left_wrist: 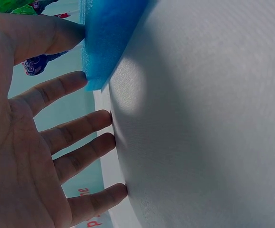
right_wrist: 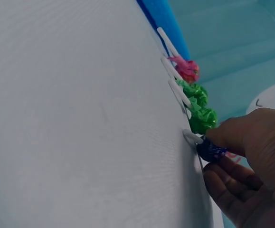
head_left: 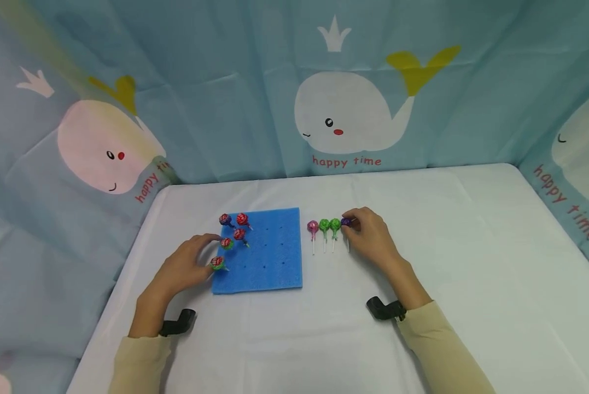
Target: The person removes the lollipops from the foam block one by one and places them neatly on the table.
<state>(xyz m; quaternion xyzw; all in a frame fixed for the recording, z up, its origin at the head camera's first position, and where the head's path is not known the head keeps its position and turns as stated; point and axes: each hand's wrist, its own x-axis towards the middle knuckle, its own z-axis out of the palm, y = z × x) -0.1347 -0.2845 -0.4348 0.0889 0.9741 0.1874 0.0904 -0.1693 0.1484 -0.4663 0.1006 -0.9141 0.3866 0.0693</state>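
At the right end of a row of lollipops, my right hand (head_left: 373, 239) pinches a dark purple lollipop (right_wrist: 211, 150) by its wrapped head, between thumb and fingers. Its white stick lies close to the table. Beside it are two green lollipops (head_left: 330, 225) and a pink lollipop (head_left: 313, 226). My left hand (head_left: 183, 265) rests at the left edge of a blue foam board (head_left: 279, 278), its thumb and index finger touching the edge, fingers spread. Several lollipops stand tilted in the board: a dark blue one (head_left: 225, 220), red ones (head_left: 242, 219) and red-green ones (head_left: 217, 263).
Small holes dot the board's middle and right side. A white cloth covers the table (head_left: 294, 339), and a blue curtain (head_left: 255, 120) with whale prints hangs behind and at the sides. Each wrist carries a black camera mount (head_left: 385, 308).
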